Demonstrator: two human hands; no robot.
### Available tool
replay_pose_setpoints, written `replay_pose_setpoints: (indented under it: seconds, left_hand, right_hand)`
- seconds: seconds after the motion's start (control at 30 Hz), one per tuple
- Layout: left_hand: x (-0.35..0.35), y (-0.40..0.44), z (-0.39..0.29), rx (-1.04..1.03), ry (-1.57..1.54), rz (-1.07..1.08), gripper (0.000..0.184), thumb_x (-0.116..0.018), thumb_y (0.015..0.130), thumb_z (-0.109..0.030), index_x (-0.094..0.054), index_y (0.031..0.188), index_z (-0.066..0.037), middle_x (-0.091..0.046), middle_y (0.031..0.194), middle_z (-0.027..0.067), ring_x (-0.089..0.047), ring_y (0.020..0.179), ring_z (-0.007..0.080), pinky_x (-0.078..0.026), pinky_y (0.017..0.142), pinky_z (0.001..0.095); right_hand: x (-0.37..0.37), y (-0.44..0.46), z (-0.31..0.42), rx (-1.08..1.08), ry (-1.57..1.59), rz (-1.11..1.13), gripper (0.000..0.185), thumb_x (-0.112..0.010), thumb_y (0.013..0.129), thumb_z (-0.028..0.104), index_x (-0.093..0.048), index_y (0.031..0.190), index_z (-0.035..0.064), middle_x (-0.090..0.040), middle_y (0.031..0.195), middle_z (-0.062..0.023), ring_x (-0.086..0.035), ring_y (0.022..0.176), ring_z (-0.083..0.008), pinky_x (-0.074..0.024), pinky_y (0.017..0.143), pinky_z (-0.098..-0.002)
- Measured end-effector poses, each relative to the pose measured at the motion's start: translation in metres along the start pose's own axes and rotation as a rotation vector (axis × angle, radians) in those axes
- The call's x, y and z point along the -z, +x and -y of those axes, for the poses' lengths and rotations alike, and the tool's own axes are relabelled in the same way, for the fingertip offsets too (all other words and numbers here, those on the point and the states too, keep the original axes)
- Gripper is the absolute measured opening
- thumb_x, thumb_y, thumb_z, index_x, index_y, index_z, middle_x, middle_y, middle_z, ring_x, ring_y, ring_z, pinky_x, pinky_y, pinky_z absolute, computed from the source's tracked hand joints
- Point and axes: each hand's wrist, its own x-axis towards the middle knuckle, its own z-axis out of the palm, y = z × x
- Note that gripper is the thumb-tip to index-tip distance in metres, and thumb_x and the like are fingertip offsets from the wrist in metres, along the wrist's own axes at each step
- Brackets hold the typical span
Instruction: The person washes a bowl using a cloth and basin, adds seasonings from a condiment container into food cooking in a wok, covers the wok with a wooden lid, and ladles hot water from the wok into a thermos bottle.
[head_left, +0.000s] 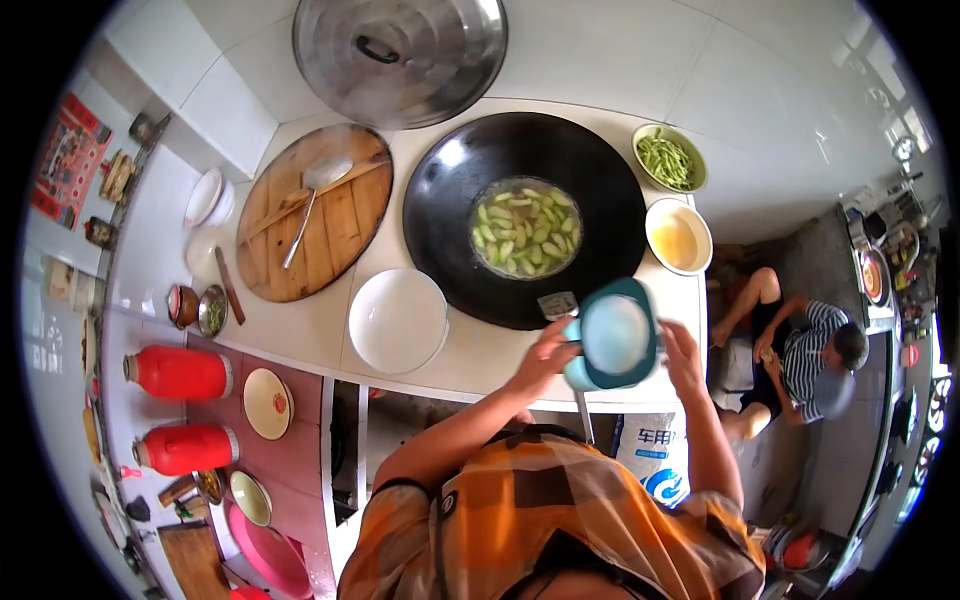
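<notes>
Above the counter's front edge, a teal container (600,372) with white contents is between my hands. My left hand (543,358) grips its left side, fingers curled round the edge. On the opposite side, my right hand (682,352) closes on the rim; its fingertips are partly hidden. Just beyond is a large black wok (440,200) holding sliced green vegetables (525,228) in liquid. A small pale patch (557,305) shows at the wok's near rim. Left of the container stands a white bowl (398,320), its inside plain white.
A round wooden board (340,245) bears a metal ladle (328,174). The wok lid (400,60) leans on the wall. Shredded greens fill one bowl (670,162); yellowish liquid sits in another bowl (678,237). A person (800,360) sits at right. Red flasks (180,373) lie left.
</notes>
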Motion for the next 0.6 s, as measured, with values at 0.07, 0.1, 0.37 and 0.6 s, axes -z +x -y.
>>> replay_pose_setpoints:
  seconds: [0.07, 0.1, 0.37, 0.6]
  left_hand:
    - [-0.018, 0.032, 0.017, -0.122, 0.356, 0.002, 0.042, -0.06, 0.082, -0.039, -0.061, 0.103, -0.003, -0.038, 0.135, 0.0147, -0.042, 0.119, 0.0221, -0.035, 0.098, 0.0362]
    - [-0.029, 0.044, 0.028, -0.164, 0.444, -0.012, 0.04, -0.06, 0.083, -0.04, -0.062, 0.095, -0.002, -0.036, 0.136, 0.0167, -0.04, 0.122, 0.0246, -0.034, 0.098, 0.0368]
    - [-0.06, 0.096, 0.073, -0.197, 0.704, 0.088, 0.036, -0.059, 0.084, -0.037, -0.062, 0.089, -0.002, -0.043, 0.126, 0.0211, -0.041, 0.118, 0.0359, -0.036, 0.096, 0.0392]
    - [0.006, -0.041, 0.023, -0.075, 0.294, 0.179, 0.042, -0.061, 0.085, -0.013, -0.047, 0.123, -0.001, -0.047, 0.127, 0.0154, -0.047, 0.118, 0.0246, -0.041, 0.096, 0.0335]
  right_hand:
    - [0.014, -0.007, -0.068, -0.278, 0.48, 0.04, 0.04, -0.041, 0.094, 0.035, -0.047, 0.125, 0.01, -0.057, 0.111, -0.0067, -0.058, 0.094, -0.0225, -0.0488, 0.076, -0.0352]
    - [0.016, -0.015, -0.083, -0.272, 0.55, 0.082, 0.043, -0.038, 0.094, 0.039, -0.045, 0.126, 0.0113, -0.055, 0.114, -0.0077, -0.056, 0.097, -0.0238, -0.0473, 0.079, -0.0389]
    - [0.058, 0.012, -0.139, -0.271, 0.887, -0.038, 0.062, -0.035, 0.092, 0.052, -0.038, 0.129, 0.0027, -0.046, 0.124, -0.0119, -0.044, 0.114, -0.0278, -0.0289, 0.099, -0.0461]
    - [0.052, -0.004, -0.126, -0.316, 0.511, -0.234, 0.064, -0.048, 0.087, 0.05, -0.029, 0.137, 0.0139, -0.035, 0.138, -0.0144, -0.048, 0.111, -0.0344, -0.0464, 0.079, -0.0455]
